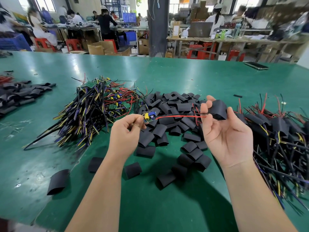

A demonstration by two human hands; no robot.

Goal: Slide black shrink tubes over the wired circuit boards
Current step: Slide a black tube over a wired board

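- Nearest us, stray tubes [58, 181] lie flat on the green table [150, 206].
- Our left hand [124, 131] pinches one board [149, 117], fingers [136, 120] curled tight on its edge. Its red and black wires [180, 116] run off to the right.
- Our right hand [229, 131] holds a tube [218, 109] between thumb and forefinger, the other fingers loose and spread. The wire tips sit at the tube's mouth, and the board is not yet covered.
- Behind the hands lies a heap of tubes [173, 104], with a bare pile [93, 106] to its left and a sleeved pile [280, 128] to its right.
- We judge the batch partly done: this board is barely begun and many remain.
- Far off, workers [105, 22] sit at other tables.
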